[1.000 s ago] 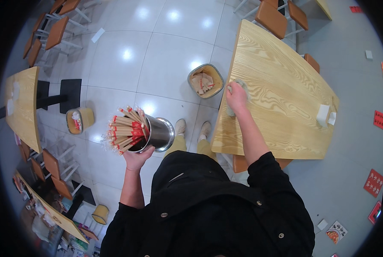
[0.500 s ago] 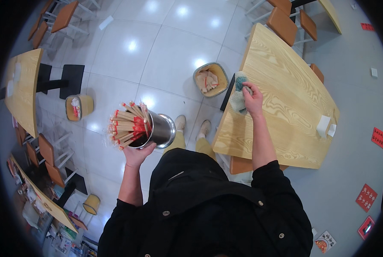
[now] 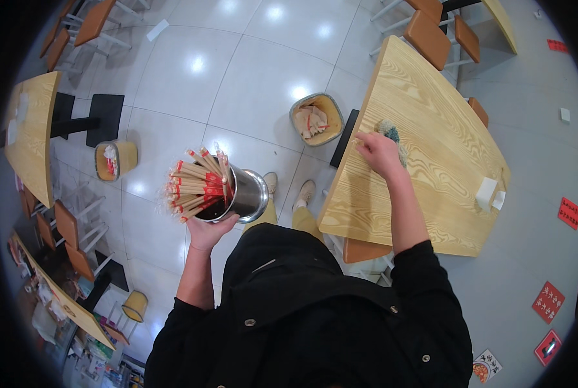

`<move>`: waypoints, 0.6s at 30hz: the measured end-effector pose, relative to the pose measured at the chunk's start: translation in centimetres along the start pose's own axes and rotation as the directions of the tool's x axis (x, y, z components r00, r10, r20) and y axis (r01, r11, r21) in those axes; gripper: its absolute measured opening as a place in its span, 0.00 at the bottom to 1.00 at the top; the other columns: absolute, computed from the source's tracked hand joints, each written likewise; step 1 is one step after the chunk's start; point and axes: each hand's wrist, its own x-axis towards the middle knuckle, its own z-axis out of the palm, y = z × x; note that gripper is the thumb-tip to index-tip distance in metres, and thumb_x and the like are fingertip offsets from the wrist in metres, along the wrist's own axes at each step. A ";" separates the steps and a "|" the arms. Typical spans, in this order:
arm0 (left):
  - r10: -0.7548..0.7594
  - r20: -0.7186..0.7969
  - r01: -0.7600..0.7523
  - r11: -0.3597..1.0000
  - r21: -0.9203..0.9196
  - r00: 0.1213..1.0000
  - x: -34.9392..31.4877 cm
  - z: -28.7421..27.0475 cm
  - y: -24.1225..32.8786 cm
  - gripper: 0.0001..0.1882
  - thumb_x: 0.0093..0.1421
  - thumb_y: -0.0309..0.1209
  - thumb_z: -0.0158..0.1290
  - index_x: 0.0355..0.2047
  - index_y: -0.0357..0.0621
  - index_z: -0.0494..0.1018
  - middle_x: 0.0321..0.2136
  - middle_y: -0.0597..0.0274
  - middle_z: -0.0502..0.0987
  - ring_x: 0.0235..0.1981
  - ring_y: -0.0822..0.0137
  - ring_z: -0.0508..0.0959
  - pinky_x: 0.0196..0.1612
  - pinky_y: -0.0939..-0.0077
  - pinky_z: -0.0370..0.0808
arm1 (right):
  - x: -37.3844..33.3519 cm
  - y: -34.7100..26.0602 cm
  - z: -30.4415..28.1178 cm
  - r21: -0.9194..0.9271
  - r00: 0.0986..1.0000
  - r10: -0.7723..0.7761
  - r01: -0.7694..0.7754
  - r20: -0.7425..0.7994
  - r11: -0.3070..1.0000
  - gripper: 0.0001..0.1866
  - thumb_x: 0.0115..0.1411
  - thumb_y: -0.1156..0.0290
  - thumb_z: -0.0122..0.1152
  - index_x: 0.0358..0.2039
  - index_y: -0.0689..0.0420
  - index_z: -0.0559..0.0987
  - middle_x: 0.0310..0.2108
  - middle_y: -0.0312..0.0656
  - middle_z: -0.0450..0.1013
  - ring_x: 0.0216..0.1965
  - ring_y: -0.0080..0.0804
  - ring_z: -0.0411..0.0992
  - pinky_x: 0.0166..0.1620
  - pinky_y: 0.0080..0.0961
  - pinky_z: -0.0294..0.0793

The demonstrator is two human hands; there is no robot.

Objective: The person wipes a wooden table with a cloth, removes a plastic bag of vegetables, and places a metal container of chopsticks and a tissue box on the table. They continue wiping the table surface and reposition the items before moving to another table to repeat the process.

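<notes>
Cloth (image 3: 390, 132): moved inward from bench (image 3: 444, 194) edge, upper right
Right hand (image 3: 379, 154): at cloth, cannot tell grip
Left hand (image 3: 210, 233): gripping pot (image 3: 250, 194) of chopsticks (image 3: 193, 186)
Wiping: seemingly unfinished

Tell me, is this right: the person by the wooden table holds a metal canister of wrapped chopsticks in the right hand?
Wrong hand: in the head view, the person by the wooden table holds the metal canister of wrapped chopsticks in the left hand.

Fisheye head view (left camera), downward, close above the wearer's torso (image 3: 308, 323).
</notes>
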 end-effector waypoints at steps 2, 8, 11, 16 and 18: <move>-0.057 0.017 0.057 0.998 0.009 0.998 0.1 -0.1 0.0 0.33 0.35 0.28 0.71 0.44 0.35 0.72 0.40 0.59 0.76 0.39 0.68 0.77 0.44 0.72 0.76 | 1.8 -0.5 0.2 -0.130 0.986 -0.020 0.043 0.167 0.991 0.11 0.51 0.68 0.59 0.37 0.48 0.81 0.30 0.43 0.76 0.34 0.43 0.74 0.36 0.38 0.72; -0.026 -0.013 0.025 0.998 -0.063 1.000 -0.1 0.0 -0.6 0.34 0.35 0.28 0.70 0.44 0.36 0.71 0.40 0.59 0.76 0.40 0.68 0.77 0.44 0.72 0.75 | 4.4 0.1 -0.3 -0.150 0.904 -0.052 0.127 0.424 0.981 0.07 0.52 0.68 0.58 0.31 0.50 0.81 0.27 0.44 0.76 0.32 0.45 0.74 0.35 0.39 0.73; -0.044 -0.013 0.044 0.998 -0.048 0.999 -0.2 -0.2 -0.9 0.34 0.35 0.29 0.71 0.44 0.36 0.70 0.40 0.59 0.76 0.40 0.68 0.77 0.45 0.72 0.75 | 5.0 -0.5 -0.2 0.021 0.949 0.063 -0.073 0.309 0.997 0.07 0.52 0.65 0.61 0.30 0.52 0.82 0.26 0.45 0.76 0.30 0.43 0.74 0.33 0.36 0.72; -0.062 -0.065 0.057 0.996 -0.066 0.996 -0.3 0.2 -1.0 0.35 0.34 0.29 0.71 0.44 0.35 0.70 0.41 0.58 0.75 0.40 0.68 0.77 0.45 0.72 0.75 | 8.1 -2.9 2.3 0.478 0.945 0.268 -0.327 0.190 0.815 0.12 0.55 0.62 0.63 0.27 0.60 0.80 0.21 0.37 0.74 0.23 0.26 0.71 0.28 0.23 0.68; -0.042 -0.123 0.030 0.994 -0.103 0.992 -0.4 0.5 -1.3 0.34 0.34 0.29 0.71 0.44 0.35 0.70 0.40 0.58 0.75 0.40 0.68 0.77 0.45 0.72 0.75 | 9.9 -3.4 4.6 0.699 0.893 0.351 -0.441 0.281 0.564 0.11 0.54 0.64 0.65 0.24 0.59 0.79 0.21 0.33 0.71 0.21 0.20 0.66 0.25 0.18 0.63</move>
